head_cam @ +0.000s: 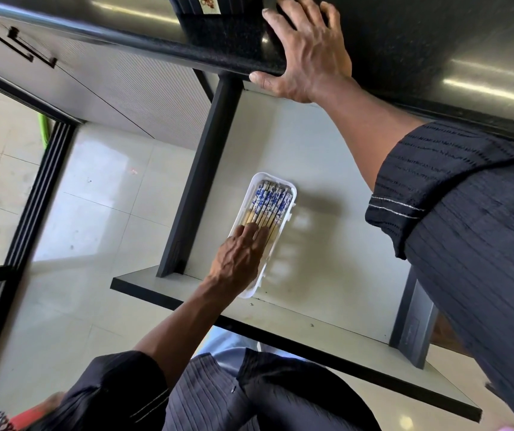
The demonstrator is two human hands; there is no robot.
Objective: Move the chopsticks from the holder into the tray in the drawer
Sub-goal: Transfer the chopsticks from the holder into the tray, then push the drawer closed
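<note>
A white plastic tray [289,199] lies in the open drawer [327,169], near its left side. Several chopsticks [269,202] with blue-and-white patterned tops and pale wooden shafts lie side by side in the tray. My left hand [238,256] rests flat on the chopsticks' lower ends, fingers spread over them and covering the tray's near half. My right hand [307,54] is flat on the black countertop edge [218,54] above the drawer, thumb hooked under the rim, holding nothing. A dark holder [218,4] with a flower picture stands on the counter at the top edge, mostly cut off.
The drawer has dark side rails [199,178] and a pale front panel [280,312] toward me. A closed cabinet drawer with a black handle [19,43] sits to the left. Pale floor tiles [78,213] and a black door frame [31,197] lie left of the drawer.
</note>
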